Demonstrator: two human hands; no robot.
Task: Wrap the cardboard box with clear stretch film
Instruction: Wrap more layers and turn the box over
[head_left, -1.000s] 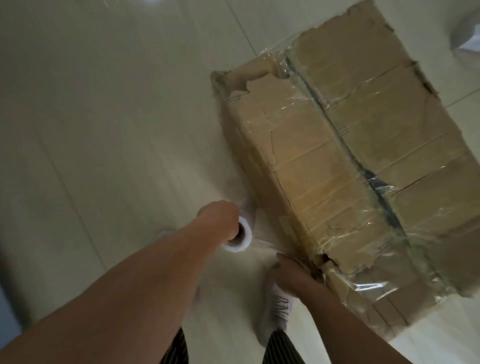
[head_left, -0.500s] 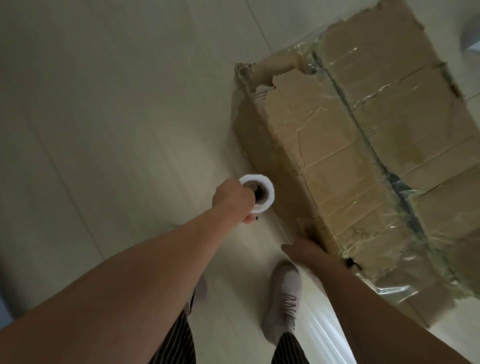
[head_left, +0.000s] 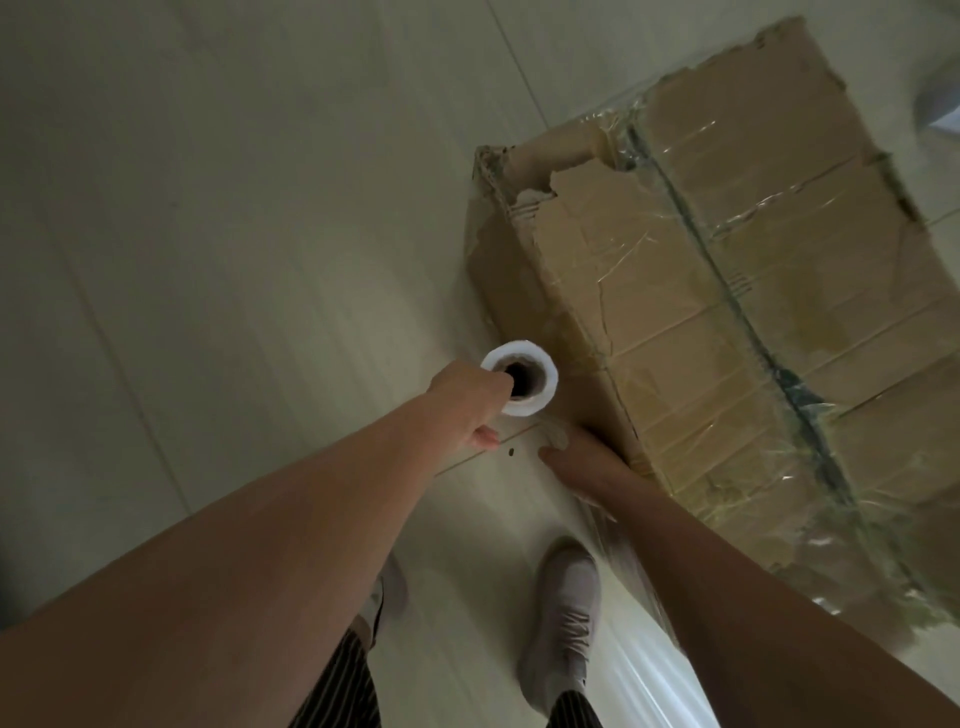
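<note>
A large torn cardboard box (head_left: 727, 322) stands on the floor at the right, with clear stretch film over its top and sides. My left hand (head_left: 467, 405) grips the white roll of stretch film (head_left: 522, 384) held upright beside the box's left side, fingers in its core. Clear film (head_left: 623, 597) stretches from the roll along the box's near side. My right hand (head_left: 582, 460) presses flat against the lower near corner of the box, fingers mostly hidden behind the film and box edge.
Pale tiled floor (head_left: 234, 234) spreads to the left and behind. My light shoes (head_left: 566, 623) stand just below the hands, close to the box. A grey-white object (head_left: 940, 104) shows at the right edge.
My left hand has carried the roll forward along the box's left side, drawing out more film. My right hand stays at the box's near corner. The view has shifted forward.
</note>
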